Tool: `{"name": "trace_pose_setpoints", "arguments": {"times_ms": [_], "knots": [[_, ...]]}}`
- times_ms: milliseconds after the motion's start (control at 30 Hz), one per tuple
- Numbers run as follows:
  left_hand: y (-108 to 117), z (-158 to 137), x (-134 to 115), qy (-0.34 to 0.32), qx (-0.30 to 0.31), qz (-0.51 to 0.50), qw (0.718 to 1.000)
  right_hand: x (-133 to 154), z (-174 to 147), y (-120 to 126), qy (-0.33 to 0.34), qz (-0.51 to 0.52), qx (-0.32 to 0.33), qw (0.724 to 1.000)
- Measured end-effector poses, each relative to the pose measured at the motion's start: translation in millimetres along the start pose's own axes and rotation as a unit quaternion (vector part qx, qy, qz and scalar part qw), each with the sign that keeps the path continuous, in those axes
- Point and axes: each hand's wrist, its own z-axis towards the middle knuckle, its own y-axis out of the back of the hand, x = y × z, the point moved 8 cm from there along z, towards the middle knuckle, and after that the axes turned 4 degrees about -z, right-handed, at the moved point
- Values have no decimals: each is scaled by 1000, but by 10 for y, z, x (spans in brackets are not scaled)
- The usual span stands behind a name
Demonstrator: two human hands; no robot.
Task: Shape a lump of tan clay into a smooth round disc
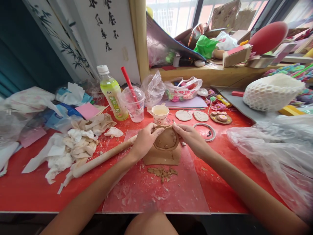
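Between my two hands is a round brown clay disc (166, 142), tilted up toward me, with a raised rim and small marks and dots on its face. My left hand (146, 139) pinches its upper left edge between thumb and fingers. The upper right edge is pinched by my right hand (190, 137). Beneath the disc a flat brown clay slab (160, 159) lies on a clear plastic sheet (156, 192), partly covered by the disc. Brown clay crumbs (163, 173) are scattered in front of the slab. A long pale rolling pin (105, 156) lies left of the slab, its far end by my left hand.
Behind my hands stand a paper cup (160, 111) of cloudy liquid, a plastic cup with red straw (133, 104) and a green bottle (112, 94). Crumpled tissues (73, 147) lie left. Pale clay discs (184, 115), a ring (213, 134) and plastic bags (274, 143) lie right.
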Motion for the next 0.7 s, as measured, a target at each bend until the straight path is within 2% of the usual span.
{"name": "trace_pose_setpoints", "arguments": {"times_ms": [233, 400, 567, 700], "knots": [[15, 3, -9, -9, -2, 4, 1000, 24, -17, -7, -21, -11, -1, 1000], [51, 51, 50, -25, -24, -63, 997, -94, 4, 30, -53, 75, -23, 996], [-28, 80, 74, -5, 28, -122, 992, -168, 33, 56, -77, 155, -29, 984], [-28, 75, 76, 28, 33, -173, 984, -209, 49, 47, -108, 222, -17, 969]]}}
